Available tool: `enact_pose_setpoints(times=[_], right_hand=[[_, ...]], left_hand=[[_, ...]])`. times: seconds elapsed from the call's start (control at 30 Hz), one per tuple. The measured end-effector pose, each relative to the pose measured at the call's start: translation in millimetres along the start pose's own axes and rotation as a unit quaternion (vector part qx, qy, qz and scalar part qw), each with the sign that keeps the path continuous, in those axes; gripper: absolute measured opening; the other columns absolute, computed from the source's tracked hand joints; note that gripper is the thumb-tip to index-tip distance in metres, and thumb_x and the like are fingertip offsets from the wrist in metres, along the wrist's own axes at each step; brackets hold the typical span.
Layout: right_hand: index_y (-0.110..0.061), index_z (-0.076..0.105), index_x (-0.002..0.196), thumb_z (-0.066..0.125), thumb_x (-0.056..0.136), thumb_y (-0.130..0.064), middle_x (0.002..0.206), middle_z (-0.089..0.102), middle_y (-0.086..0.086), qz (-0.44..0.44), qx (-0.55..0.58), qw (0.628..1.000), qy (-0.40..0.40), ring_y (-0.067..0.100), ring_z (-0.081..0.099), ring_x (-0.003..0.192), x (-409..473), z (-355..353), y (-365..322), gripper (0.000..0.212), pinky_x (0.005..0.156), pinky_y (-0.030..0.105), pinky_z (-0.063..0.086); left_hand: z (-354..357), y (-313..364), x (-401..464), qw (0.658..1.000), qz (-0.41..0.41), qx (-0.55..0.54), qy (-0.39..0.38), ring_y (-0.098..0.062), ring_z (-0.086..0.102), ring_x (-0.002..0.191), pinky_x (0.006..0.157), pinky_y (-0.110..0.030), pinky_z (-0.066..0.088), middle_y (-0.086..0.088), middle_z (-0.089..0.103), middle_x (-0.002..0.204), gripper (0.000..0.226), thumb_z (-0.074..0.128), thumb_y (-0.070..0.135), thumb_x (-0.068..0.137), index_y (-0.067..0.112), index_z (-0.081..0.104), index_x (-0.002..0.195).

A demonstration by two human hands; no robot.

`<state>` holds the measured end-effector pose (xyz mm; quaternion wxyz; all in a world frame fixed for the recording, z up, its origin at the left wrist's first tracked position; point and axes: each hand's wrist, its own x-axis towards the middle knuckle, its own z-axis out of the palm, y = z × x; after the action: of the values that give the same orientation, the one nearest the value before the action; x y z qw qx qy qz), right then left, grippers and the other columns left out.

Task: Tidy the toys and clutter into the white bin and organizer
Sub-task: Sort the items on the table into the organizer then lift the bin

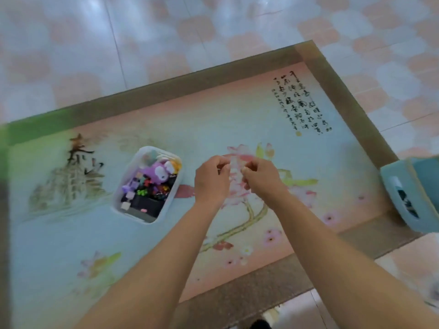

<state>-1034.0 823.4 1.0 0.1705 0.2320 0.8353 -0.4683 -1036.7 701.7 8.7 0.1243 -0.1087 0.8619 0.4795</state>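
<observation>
A white bin (pixel 123 184) stands left of centre on the painted table, filled with small toys, among them a purple bunny figure (pixel 158 174) and several dark and coloured pieces. To its right, above the table, my left hand (pixel 210 180) and my right hand (pixel 260 178) are held close together. Both pinch a small pale, translucent item (pixel 234 166) between their fingertips. The item is blurred and I cannot tell what it is.
The table top (pixel 237 119) bears a printed flower picture and black calligraphy, with a brown border. A pale blue container (pixel 412 193) sits at the table's right edge. Tiled floor surrounds the table.
</observation>
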Motion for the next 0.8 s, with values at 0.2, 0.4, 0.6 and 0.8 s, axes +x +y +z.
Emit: enact_pose_setpoints(times=[0.2, 0.4, 0.6, 0.8], right_hand=[[-0.011, 0.053, 0.074, 0.061, 0.083, -0.013, 0.083, 0.06, 0.014, 0.066, 0.025, 0.992, -0.103, 0.027, 0.059, 0.075, 3.9, 134.8, -39.5, 0.012, 0.071, 0.043, 0.051], [-0.006, 0.058, 0.1, 0.053, 0.091, -0.019, 0.097, 0.059, 0.017, 0.139, 0.042, 0.977, -0.153, 0.028, 0.056, 0.081, 11.5, 199.7, -35.8, 0.016, 0.07, 0.038, 0.05], [-0.003, 0.064, 0.097, 0.045, 0.073, -0.006, 0.099, 0.068, 0.025, 0.124, 0.026, 0.983, -0.135, 0.042, 0.068, 0.09, 16.5, 209.4, -27.6, 0.031, 0.07, 0.058, 0.057], [-0.002, 0.066, 0.093, 0.045, 0.081, 0.003, 0.092, 0.069, 0.02, 0.088, -0.003, 0.99, -0.114, 0.034, 0.069, 0.083, 25.3, 163.0, -32.2, 0.024, 0.07, 0.051, 0.06]], left_hand=[[-123.4, -88.6, 31.9, 0.988, -0.032, 0.094, 0.119, -0.027, 0.055, 0.105, 0.088, -0.034, 0.043, -0.012, 0.058, 0.116, 0.029, 0.045, 0.003, 0.09, 0.008, 0.061, 0.114], [-162.1, -163.8, 52.0, 0.97, -0.127, 0.206, 0.016, -0.034, 0.049, 0.109, 0.083, -0.04, 0.04, -0.019, 0.051, 0.124, 0.026, 0.044, 0.011, 0.095, 0.004, 0.047, 0.119], [-162.3, -183.7, 64.1, 0.969, -0.131, 0.208, -0.012, -0.034, 0.055, 0.087, 0.07, -0.038, 0.041, -0.019, 0.063, 0.099, 0.023, 0.037, 0.018, 0.098, 0.005, 0.056, 0.103], [-155.7, -167.1, 69.1, 0.978, -0.122, 0.155, -0.075, -0.034, 0.059, 0.092, 0.079, -0.042, 0.048, -0.014, 0.066, 0.099, 0.025, 0.042, 0.015, 0.092, 0.011, 0.063, 0.105]])
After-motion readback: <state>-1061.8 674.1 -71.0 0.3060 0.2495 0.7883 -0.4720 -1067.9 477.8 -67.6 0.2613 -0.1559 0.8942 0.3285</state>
